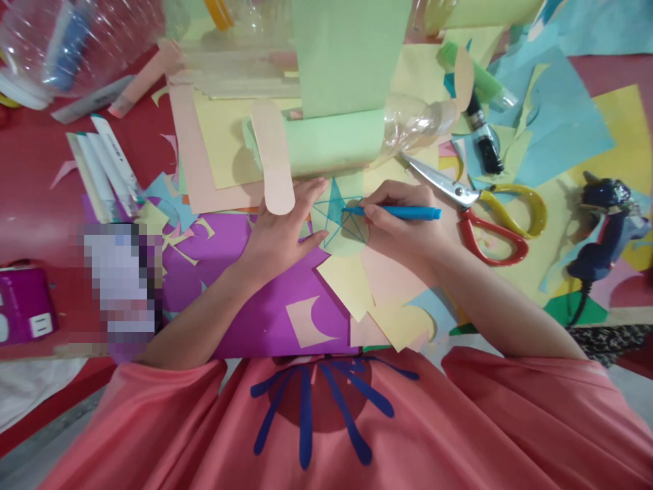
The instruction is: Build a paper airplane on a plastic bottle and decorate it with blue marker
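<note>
My right hand (395, 214) grips a blue marker (415, 213), its tip on a pale green-yellow paper (352, 238). On that paper is a star outline (337, 216) in blue lines, with its upper point and middle coloured in. My left hand (290, 228) lies flat at the left edge of the paper, fingers apart. A pale pink paper strip (275, 160) overlaps the back of this hand and runs up to a plastic bottle (415, 122) on its side, wrapped in light green paper (331, 141). Scissors (466, 197) with red and yellow handles lie right of my right hand.
Several white markers (105, 167) and a blurred-out phone-like object (122, 279) lie to the left. A black marker (484, 133) and a dark corded tool (602, 224) are at the right. Paper scraps and purple paper (275, 292) cover the front. A clear bottle (117, 41) lies far left.
</note>
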{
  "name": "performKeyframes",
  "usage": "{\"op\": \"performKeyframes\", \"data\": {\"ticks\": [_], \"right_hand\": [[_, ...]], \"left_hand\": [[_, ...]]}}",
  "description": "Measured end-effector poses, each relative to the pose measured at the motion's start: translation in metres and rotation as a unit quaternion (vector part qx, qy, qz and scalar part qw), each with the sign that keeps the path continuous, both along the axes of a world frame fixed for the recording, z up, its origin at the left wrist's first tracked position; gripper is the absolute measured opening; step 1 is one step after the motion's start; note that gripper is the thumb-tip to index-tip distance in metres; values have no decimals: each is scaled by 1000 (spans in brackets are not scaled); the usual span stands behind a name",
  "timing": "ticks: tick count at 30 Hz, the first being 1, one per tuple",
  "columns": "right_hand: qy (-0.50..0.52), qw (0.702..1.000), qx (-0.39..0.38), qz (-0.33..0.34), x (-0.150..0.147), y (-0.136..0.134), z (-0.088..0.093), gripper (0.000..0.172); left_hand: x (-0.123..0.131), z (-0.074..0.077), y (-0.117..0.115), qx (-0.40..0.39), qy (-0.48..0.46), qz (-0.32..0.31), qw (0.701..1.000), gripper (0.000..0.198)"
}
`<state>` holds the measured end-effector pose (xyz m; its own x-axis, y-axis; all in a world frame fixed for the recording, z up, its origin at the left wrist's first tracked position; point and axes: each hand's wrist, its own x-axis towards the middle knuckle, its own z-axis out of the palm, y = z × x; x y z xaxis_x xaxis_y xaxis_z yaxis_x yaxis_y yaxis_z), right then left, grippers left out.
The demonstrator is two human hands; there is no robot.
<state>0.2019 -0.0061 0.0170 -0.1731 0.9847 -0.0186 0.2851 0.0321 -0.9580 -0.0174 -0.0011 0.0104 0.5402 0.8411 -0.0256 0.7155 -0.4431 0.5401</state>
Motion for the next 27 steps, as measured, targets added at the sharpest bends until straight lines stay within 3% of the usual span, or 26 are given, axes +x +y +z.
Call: {"op": "performKeyframes", "data": {"ticks": [4,13,19,27], "right_hand": [[-12,1000,-1,12,1,0,0,20],[18,999,-6,-36,-4,0,2,17],[-19,1000,8,-5,-1,0,0,16],[-33,999,-10,33,-2,-2,10,18]], "left_hand": [[1,1,0,-5,5,-1,1000,60],[1,1,0,2,9,-2,1000,60],[0,1,0,-5,8,-1,1000,60],[0,0,1,-9,7,-1,1000,63]]}}
